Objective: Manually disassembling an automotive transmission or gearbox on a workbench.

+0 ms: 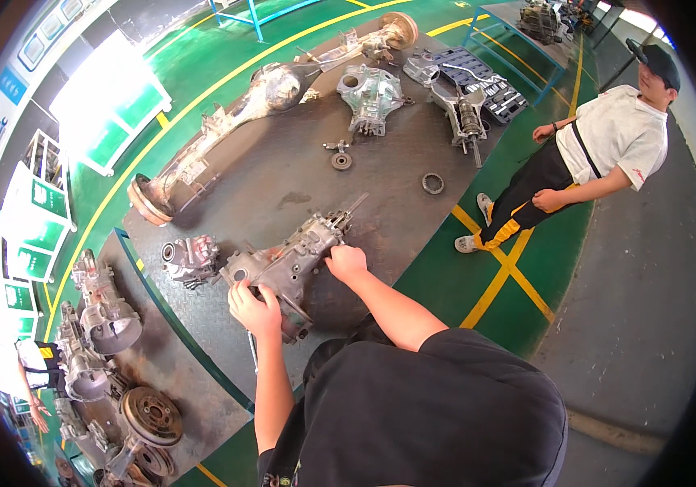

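Observation:
On the metal-topped table in front of me lies a gearbox point(287, 264) with a grey cast housing, its thin shaft pointing away to the upper right. My left hand point(254, 310) grips the wide bell end, fingers bent over the rim. Against the narrower end, my right hand point(348, 264) is closed, its curled fingers at the side of the housing; the fingertips are partly hidden. A slim metal rod point(252, 351) shows below my left hand. Left of the gearbox sits a smaller metal housing point(192, 260).
A long rusty axle point(226, 122) spans the table's far left side. Beyond are another housing point(370, 99), an opened gear assembly point(468, 118), a black tool tray point(482, 85) and a ring point(433, 183). A person point(607, 146) stands at right. More gearbox casings point(104, 312) fill a left table.

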The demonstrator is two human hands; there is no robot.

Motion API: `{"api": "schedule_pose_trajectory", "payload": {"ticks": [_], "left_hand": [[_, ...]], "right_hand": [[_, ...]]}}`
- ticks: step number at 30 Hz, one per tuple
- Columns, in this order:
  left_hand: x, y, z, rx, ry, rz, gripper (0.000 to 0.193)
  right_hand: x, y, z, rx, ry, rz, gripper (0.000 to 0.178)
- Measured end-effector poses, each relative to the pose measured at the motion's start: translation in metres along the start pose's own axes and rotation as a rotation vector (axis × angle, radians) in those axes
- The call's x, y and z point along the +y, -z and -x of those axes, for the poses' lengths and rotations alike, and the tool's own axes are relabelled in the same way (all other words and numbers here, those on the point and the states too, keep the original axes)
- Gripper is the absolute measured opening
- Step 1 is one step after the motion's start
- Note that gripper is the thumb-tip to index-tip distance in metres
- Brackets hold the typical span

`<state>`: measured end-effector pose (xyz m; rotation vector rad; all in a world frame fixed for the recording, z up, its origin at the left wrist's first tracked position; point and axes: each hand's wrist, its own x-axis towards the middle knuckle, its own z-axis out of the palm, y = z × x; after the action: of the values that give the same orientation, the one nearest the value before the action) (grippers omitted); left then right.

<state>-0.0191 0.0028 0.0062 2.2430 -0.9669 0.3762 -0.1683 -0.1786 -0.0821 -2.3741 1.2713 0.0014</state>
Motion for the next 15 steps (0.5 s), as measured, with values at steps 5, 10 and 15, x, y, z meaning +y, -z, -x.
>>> {"api": "schedule_pose_trajectory", "payload": {"ticks": [5,10,15], "left_hand": [[0.001,0.0,-0.001,0.001,-0.004,0.0,0.032],[-0.004,-0.001,0.001,-0.004,-0.016,-0.002,0.031],[-0.002,-0.001,0.0,-0.005,-0.024,-0.007,0.03]], "right_hand": [[0.001,-0.014,0.001,0.048,0.02,0.012,0.029],[-0.002,-0.009,0.009,0.101,0.043,-0.052,0.025],[0.003,-0.012,-0.001,0.036,0.018,-0.064,0.026]]}}
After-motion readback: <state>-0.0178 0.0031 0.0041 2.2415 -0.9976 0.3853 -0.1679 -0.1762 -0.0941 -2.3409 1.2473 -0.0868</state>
